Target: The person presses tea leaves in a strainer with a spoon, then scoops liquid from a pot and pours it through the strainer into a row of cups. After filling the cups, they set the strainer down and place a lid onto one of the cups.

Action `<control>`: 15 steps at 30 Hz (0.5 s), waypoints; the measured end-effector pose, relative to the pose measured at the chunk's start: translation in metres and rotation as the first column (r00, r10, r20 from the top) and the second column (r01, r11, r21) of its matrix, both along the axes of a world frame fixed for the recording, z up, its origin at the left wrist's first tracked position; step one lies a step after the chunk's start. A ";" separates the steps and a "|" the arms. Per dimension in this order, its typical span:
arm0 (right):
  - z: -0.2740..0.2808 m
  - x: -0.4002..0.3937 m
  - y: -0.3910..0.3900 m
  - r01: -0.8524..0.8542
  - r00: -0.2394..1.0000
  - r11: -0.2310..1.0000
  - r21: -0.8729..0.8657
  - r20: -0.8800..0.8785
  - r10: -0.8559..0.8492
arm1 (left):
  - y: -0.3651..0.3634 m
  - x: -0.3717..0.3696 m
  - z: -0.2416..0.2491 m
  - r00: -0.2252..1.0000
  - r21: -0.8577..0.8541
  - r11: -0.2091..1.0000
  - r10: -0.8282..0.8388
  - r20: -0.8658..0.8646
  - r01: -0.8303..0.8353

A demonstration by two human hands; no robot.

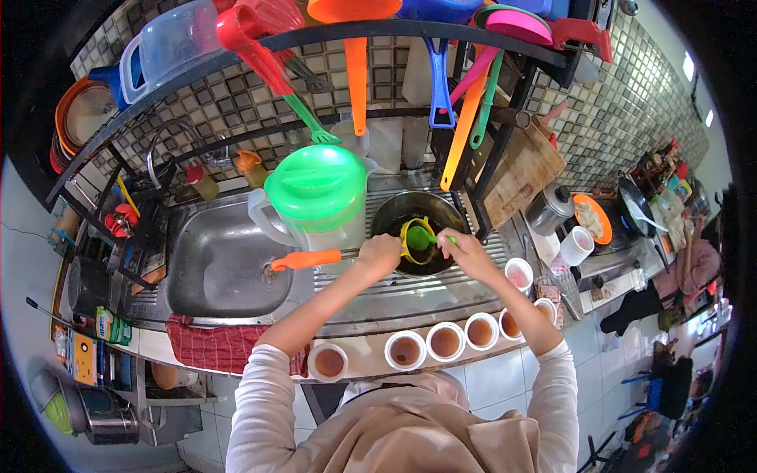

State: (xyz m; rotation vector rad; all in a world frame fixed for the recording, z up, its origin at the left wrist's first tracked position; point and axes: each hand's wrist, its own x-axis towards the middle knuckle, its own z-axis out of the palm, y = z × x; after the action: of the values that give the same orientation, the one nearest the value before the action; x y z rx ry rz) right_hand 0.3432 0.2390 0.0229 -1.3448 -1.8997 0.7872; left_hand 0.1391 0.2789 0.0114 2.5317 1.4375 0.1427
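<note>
A steel pot with dark contents stands on the ribbed drainboard. My left hand is closed on the side of a yellow strainer, which sits over the pot's mouth. A green spoon dips into the strainer, its handle pinched in my right hand. Left of the pot is a clear pitcher with a green lid. An orange handle lies between the sink and my left wrist. Along the front edge stand several white cups of brown drink.
The steel sink is at left, with a red cloth over its front edge. Overhead, a black rack carries hanging ladles and spatulas. To the right are a wooden board, a lidded metal pot and an orange plate.
</note>
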 end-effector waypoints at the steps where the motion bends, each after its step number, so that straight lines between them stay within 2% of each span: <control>1: -0.001 -0.002 -0.002 -0.042 0.999 0.999 -0.021 -0.010 0.042 | 0.000 -0.001 -0.002 1.000 0.006 1.000 0.003 0.010 -0.003; 2: 0.000 -0.003 -0.003 -0.085 0.996 0.996 -0.042 -0.020 0.084 | 0.001 -0.001 -0.003 1.000 0.007 1.000 0.004 0.010 -0.004; 6: 0.026 -0.002 -0.012 -0.086 0.991 0.993 -0.085 -0.106 0.077 | -0.002 -0.006 -0.007 0.996 0.039 0.999 -0.002 0.092 -0.002; 8: 0.040 0.002 -0.016 -0.060 0.997 0.998 0.013 0.043 0.059 | -0.007 -0.008 -0.007 0.993 0.060 0.998 -0.014 0.118 0.007; 9: 0.043 0.002 -0.019 -0.056 0.998 0.998 0.014 0.042 0.055 | -0.009 -0.010 -0.006 0.986 0.083 0.997 -0.011 0.166 -0.003; 11: 0.047 0.002 -0.027 -0.087 0.972 0.938 0.336 0.236 0.005 | -0.014 -0.013 -0.002 0.977 0.106 0.994 -0.014 0.211 -0.008; 12: 0.052 0.001 -0.033 -0.083 0.972 0.938 0.336 0.234 0.002 | -0.016 -0.014 -0.001 0.963 0.158 0.987 -0.033 0.268 -0.010; 13: 0.059 -0.001 -0.040 -0.120 0.946 0.947 0.298 0.325 0.017 | -0.018 -0.016 0.001 0.945 0.207 0.978 -0.054 0.324 -0.016; 14: 0.062 -0.002 -0.045 -0.155 0.910 0.954 0.256 0.413 0.037 | -0.020 -0.016 0.004 0.945 0.206 0.979 -0.054 0.322 -0.014; 15: 0.060 -0.003 -0.047 -0.154 0.911 0.955 0.254 0.411 0.037 | -0.023 -0.017 0.007 0.953 0.261 0.965 -0.056 0.299 -0.026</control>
State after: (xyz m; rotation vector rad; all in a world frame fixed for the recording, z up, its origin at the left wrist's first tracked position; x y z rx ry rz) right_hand 0.3405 0.1918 0.0826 -1.3100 -2.3116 0.2724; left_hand 0.1225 0.2558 0.0183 2.5728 1.3501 0.7337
